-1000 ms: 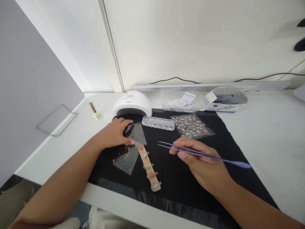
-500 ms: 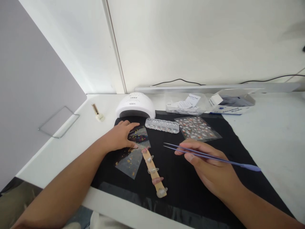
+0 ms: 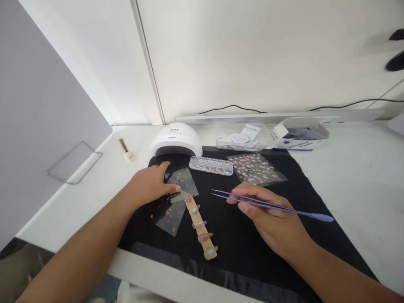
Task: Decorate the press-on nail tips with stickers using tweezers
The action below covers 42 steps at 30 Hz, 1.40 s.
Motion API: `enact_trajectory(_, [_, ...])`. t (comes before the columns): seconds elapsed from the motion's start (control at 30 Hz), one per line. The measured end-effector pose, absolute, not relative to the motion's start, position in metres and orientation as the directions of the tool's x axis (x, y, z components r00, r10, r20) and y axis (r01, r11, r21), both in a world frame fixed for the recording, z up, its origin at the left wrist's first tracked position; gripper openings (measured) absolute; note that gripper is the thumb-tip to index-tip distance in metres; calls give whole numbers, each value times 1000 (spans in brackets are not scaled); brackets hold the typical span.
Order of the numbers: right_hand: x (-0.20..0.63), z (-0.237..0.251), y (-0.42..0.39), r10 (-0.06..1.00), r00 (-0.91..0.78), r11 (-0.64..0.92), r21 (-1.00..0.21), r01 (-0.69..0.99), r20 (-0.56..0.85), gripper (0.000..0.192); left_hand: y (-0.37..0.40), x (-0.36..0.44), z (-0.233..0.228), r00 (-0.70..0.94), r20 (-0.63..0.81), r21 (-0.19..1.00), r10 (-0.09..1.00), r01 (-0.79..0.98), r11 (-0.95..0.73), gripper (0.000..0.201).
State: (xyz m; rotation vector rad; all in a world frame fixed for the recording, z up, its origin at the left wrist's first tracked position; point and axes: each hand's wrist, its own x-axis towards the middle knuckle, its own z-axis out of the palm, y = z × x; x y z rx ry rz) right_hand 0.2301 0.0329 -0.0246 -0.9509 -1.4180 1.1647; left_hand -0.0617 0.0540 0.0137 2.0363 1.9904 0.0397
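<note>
The worktop (image 3: 350,181) carries a black mat (image 3: 252,256), with a white domed lamp (image 3: 176,139) at its far left edge. The left hand (image 3: 149,184) lies spread at the mat's left, grasping nothing that shows, thumb on the clear sticker sheet (image 3: 188,181); the right hand (image 3: 276,229) grasps purple tweezers (image 3: 318,217) pen-fashion. A wooden stick (image 3: 197,217) bearing five nail tips (image 3: 205,237) lies mid-mat between the hands, its far end just beside that sheet. The tweezers' points stand apart with nothing between them, right of the stick's far end.

The step in hand looks like readying to pick a decoration for the tips. The next move seems to call for a steady left thumb on the sheet and a light, precise pinch with the tweezers.
</note>
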Motion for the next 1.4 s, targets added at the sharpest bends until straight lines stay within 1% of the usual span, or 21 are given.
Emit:
enact_trajectory(0.13, [230,-24,33,962,-168,214,-977,-19,214,28,52,-51,12,-4,-182,190,983,981,40,92])
enact_trajectory(0.27, [229,-24,33,964,-172,206,-978,-12,205,28,55,-46,5,-20,-161,221,987,974,55,92])
enact_trajectory(0.37, [230,-25,33,965,-173,201,-980,-6,199,28,58,-47,-1,-4,-156,306,988,951,53,87])
enact_trajectory(0.5, [230,-25,33,965,-178,198,-980,-3,195,27,66,-56,-10,36,-137,467,990,883,32,78])
enact_trajectory(0.63, [230,-24,32,964,-181,198,-980,-10,197,24,74,-67,-19,116,-87,630,989,775,-36,68])
enact_trajectory(0.7, [230,-23,32,963,-180,199,-980,-18,199,24,76,-71,-19,158,-65,689,985,721,-71,63])
enact_trajectory(0.8, [230,-22,31,961,-181,205,-978,-36,208,25,75,-74,-12,212,-44,736,976,667,-112,54])
enact_trajectory(0.93, [229,-20,30,957,-186,213,-974,-70,223,24,73,-79,-1,254,-76,733,964,670,-119,45])
enact_trajectory(1.0, [229,-20,30,955,-190,214,-973,-86,227,25,74,-85,1,253,-116,696,960,710,-103,45])
enact_trajectory(1.07, [228,-20,30,955,-192,212,-972,-99,228,26,74,-91,2,219,-133,632,967,770,-87,47])
enact_trajectory(1.13, [228,-20,31,955,-191,208,-972,-109,226,26,72,-94,5,166,-84,554,983,827,-92,51])
enact_trajectory(1.2, [228,-20,31,957,-188,203,-972,-117,222,25,66,-91,11,165,-1,495,986,857,-143,56])
enact_trajectory(1.27, [228,-20,31,959,-183,198,-973,-122,218,25,57,-82,18,263,30,474,964,846,-245,57])
enact_trajectory(1.33, [229,-21,30,961,-176,195,-973,-123,215,26,49,-70,22,416,-27,485,909,800,-352,53])
enact_trajectory(1.4, [229,-22,30,963,-168,194,-974,-120,213,28,46,-60,22,509,-83,494,857,768,-408,49])
